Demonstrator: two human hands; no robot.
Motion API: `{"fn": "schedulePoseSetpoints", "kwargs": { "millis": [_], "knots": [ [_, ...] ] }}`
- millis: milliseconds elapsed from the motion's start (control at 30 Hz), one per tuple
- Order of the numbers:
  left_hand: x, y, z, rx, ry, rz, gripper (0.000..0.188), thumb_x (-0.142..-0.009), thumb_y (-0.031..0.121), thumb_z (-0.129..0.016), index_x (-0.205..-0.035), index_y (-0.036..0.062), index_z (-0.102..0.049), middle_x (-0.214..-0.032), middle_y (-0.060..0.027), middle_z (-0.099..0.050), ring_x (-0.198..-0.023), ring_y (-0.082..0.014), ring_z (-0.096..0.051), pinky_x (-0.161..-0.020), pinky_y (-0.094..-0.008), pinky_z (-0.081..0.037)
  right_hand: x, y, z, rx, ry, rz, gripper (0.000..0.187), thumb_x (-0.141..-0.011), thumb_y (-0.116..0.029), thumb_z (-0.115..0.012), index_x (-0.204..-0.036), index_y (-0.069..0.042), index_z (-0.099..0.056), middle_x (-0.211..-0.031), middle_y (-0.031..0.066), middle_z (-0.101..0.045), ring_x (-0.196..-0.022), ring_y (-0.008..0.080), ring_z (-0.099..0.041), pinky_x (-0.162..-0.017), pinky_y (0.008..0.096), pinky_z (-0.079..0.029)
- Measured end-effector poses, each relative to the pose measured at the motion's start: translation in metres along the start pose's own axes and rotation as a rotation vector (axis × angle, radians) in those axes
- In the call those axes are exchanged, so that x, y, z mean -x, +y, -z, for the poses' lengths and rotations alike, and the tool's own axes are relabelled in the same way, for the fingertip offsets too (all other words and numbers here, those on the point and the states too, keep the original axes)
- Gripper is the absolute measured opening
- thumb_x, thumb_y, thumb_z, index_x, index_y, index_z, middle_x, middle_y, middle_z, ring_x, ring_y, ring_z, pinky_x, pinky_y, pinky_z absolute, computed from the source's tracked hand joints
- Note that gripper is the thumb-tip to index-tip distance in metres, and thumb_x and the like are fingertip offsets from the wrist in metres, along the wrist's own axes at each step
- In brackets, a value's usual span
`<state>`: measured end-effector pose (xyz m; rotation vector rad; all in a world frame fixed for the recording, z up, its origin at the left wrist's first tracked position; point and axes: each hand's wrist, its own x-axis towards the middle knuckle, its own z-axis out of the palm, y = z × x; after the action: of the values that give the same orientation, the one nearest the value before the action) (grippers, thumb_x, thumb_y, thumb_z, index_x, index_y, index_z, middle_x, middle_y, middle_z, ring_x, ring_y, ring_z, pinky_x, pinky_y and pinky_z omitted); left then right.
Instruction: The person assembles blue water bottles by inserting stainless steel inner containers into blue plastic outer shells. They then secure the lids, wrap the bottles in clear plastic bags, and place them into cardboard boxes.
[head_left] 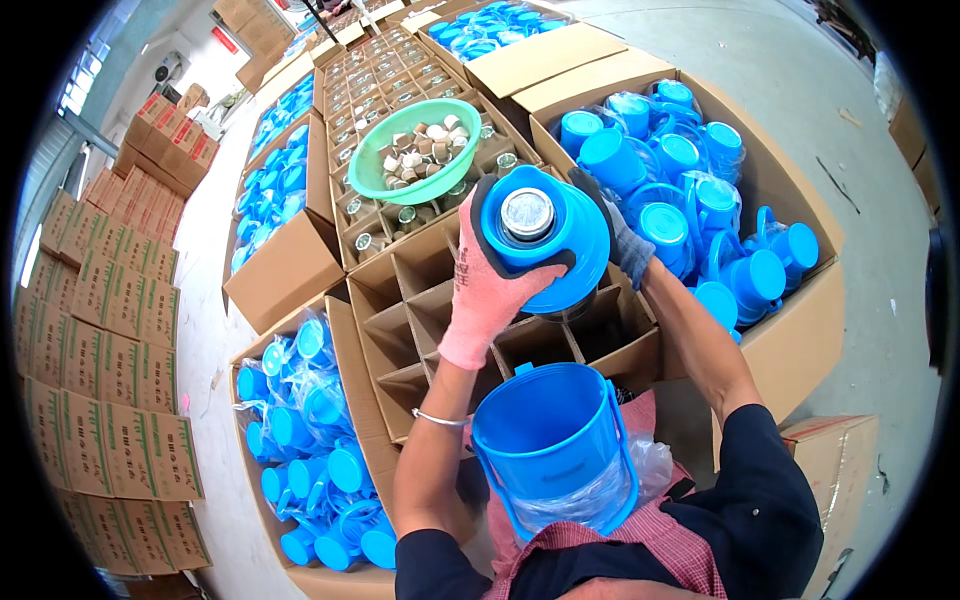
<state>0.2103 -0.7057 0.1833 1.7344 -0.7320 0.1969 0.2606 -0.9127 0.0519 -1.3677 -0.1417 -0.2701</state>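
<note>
Two gloved hands grip one blue collar (582,245), with a silvery neck (527,213) showing through its opening. The collar is above the near end of the divided carton (400,325), just beyond the blue pail (545,480).

Grip state: the left hand (490,290), in a pink glove with dark fingertips, is curled around the left side, thumb laid across the near face. The right hand (628,245), in a grey glove, is closed against the right side. Both hands hold the collar; neither thumb nor fingers cover the neck.

Handling: the collar appears to be stiff, smooth plastic, likely light and inclined to slip under a loose grip. The neck looks like metal or silvered glass; treat it as fragile. Most of what lies beneath the collar is hidden, so total weight cannot be told.

Hold points: grasp the broad outer wall on opposite sides, with even pressure. Avoid lifting or squeezing by the neck.
</note>
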Motion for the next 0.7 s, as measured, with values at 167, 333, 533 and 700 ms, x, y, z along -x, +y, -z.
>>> {"fn": "schedulePoseSetpoints", "kwargs": {
  "millis": [167, 333, 533, 700],
  "knots": [
    [-0.008, 0.001, 0.012, 0.104, -0.201, 0.017, 0.106, -0.052, 0.016, -0.088, -0.141, 0.0043, -0.030, -0.130, -0.0127, -0.053, -0.123, -0.0245, -0.050, -0.107, -0.0374, -0.037, -0.008, -0.013, 0.009, -0.722, -0.160, -0.461, 0.043, -0.098, -0.044, -0.050, -0.112, -0.005, -0.061, -0.100, 0.0075, -0.068, -0.086, 0.0129, -0.063, -0.079, 0.0285, -0.053],
    [-0.016, -0.010, 0.028, 0.171, -0.381, 0.059, 0.110, -0.049, 0.015, -0.089, -0.141, 0.0064, -0.031, -0.134, -0.0099, -0.049, -0.127, -0.0227, -0.046, -0.109, -0.0367, -0.033, -0.001, -0.031, -0.004, -0.614, -0.225, -0.402, 0.035, -0.097, -0.040, -0.054, -0.111, -0.009, -0.061, -0.093, 0.0041, -0.066, -0.081, 0.0100, -0.061, -0.073, 0.0273, -0.054],
    [-0.001, -0.035, 0.037, 0.195, -0.329, 0.130, 0.117, -0.048, 0.020, -0.089, -0.147, 0.0051, -0.028, -0.145, -0.0093, -0.041, -0.136, -0.0230, -0.035, -0.115, -0.0367, -0.025, 0.012, -0.047, -0.011, -0.240, -0.282, 0.147, 0.054, -0.096, -0.038, -0.054, -0.135, -0.002, -0.045, -0.123, 0.0097, -0.059, -0.106, 0.0187, -0.059, -0.093, 0.0326, -0.048],
    [0.019, -0.043, 0.043, 0.222, -0.334, 0.158, 0.118, -0.050, 0.028, -0.090, -0.147, 0.0044, -0.027, -0.147, -0.0112, -0.036, -0.138, -0.0262, -0.033, -0.116, -0.0391, -0.025, 0.048, -0.074, -0.025, 0.082, -0.172, 0.255, 0.081, -0.089, -0.061, -0.049, -0.142, 0.000, -0.038, -0.141, 0.0164, -0.044, -0.129, 0.0273, -0.044, -0.110, 0.0392, -0.033]
  ]
}}
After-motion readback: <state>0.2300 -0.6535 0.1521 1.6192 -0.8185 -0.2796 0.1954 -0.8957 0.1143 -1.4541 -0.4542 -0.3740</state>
